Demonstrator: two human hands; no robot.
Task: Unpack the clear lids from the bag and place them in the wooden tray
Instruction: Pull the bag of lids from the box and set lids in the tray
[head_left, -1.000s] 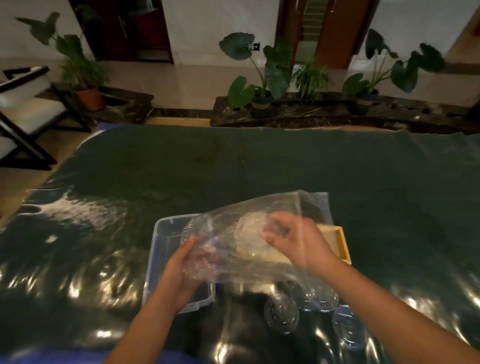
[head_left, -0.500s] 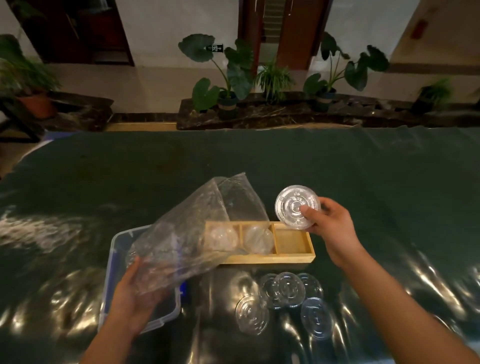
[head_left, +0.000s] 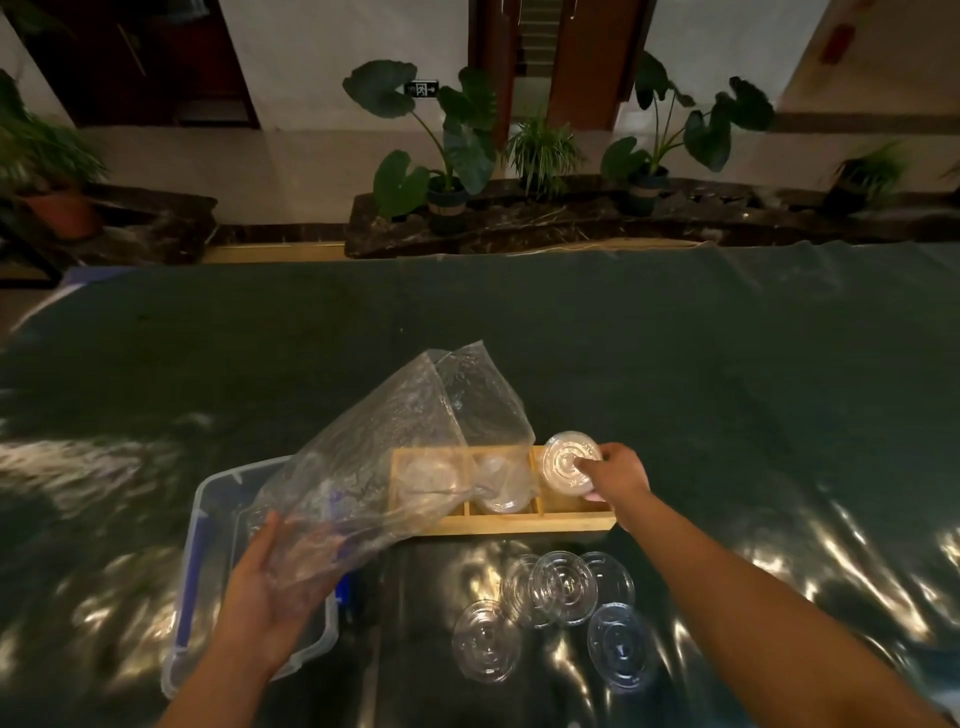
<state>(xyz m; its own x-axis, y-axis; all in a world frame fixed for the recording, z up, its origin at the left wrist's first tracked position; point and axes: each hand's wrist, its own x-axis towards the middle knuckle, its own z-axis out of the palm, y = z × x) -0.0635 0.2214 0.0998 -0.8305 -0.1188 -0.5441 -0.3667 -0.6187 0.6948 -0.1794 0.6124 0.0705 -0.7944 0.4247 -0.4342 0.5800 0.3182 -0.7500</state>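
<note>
My right hand (head_left: 615, 474) pinches a round clear lid (head_left: 567, 461) and holds it tilted over the right compartment of the wooden tray (head_left: 524, 524). Lids lie in the tray's left and middle compartments, partly veiled by the clear plastic bag (head_left: 410, 441). My left hand (head_left: 270, 592) grips the bag's lower end, and the bag slants up over the tray's left side. Several more clear lids (head_left: 563, 587) lie on the table in front of the tray.
A clear plastic bin with blue trim (head_left: 208, 561) sits at the left under the bag and my left hand. The table wears a dark green glossy cover (head_left: 675, 364). Potted plants (head_left: 447, 150) stand beyond the far edge.
My right hand drew a lid out of the bag, swung it right, and has lowered it toward the tray's right compartment. The bag's mouth has fallen open, with my left hand still gripping it.
</note>
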